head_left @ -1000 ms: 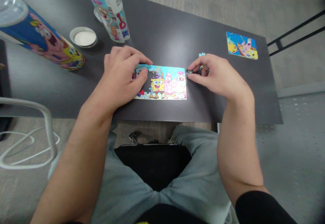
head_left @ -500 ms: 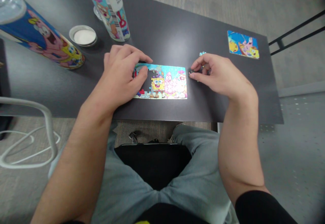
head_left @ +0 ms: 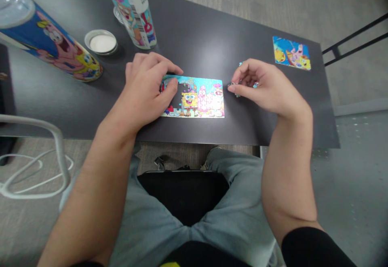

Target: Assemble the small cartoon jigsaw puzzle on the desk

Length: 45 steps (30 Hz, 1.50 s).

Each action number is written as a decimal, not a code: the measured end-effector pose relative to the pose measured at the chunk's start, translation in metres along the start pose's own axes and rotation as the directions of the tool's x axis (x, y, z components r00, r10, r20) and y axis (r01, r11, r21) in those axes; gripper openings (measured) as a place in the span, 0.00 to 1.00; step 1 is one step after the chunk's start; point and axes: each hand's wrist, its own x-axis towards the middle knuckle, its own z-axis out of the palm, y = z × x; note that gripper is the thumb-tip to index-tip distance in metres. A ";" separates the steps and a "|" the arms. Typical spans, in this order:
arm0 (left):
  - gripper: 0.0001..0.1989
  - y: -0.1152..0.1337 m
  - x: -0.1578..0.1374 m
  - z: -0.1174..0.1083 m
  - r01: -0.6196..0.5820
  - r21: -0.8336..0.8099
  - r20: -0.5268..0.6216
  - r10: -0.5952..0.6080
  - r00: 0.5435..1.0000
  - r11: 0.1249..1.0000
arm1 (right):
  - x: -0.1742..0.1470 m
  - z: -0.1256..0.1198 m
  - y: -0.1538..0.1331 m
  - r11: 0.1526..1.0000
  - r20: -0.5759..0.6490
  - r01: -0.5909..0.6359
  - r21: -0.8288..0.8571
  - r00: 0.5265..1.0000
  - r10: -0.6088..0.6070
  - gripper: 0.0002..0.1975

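A partly assembled cartoon jigsaw puzzle (head_left: 210,101) lies flat on the dark table, with a dark gap in its left half. My left hand (head_left: 150,87) rests over the puzzle's left end, thumb and index finger apart, covering part of that side. To the right of the puzzle, my right hand (head_left: 260,82) has its thumb and index finger closed on a small puzzle piece (head_left: 232,84). Its picture is too small to make out. Beneath and behind these fingers lie a few loose pieces (head_left: 255,85), mostly hidden.
A finished-looking cartoon picture card (head_left: 291,53) lies at the table's right end. On the left stand two clear cartoon-printed tubes, one blue (head_left: 65,51) and one light blue (head_left: 133,14). Between them sits a round lid (head_left: 101,42). A white tubular frame (head_left: 59,150) is at lower left.
My right hand has shifted slightly right, away from the puzzle, and its fingers have moved over the small pieces. My left hand stays on the puzzle. The view has drifted slightly.
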 end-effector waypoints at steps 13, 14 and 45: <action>0.18 0.002 -0.004 -0.001 0.039 0.038 -0.056 -0.037 0.998 0.999 | 0.035 0.079 -0.056 0.960 0.022 0.088 0.267 0.995 -0.098 0.07; 0.18 0.002 -0.005 -0.001 0.033 0.036 -0.055 -0.031 0.998 0.999 | 0.035 0.080 -0.056 0.968 0.021 0.082 0.235 0.996 -0.089 0.07; 0.28 0.014 0.000 0.003 0.201 0.108 -0.109 -0.190 0.976 0.974 | 0.018 -0.017 0.066 0.994 -0.542 0.106 0.002 0.836 -0.088 0.15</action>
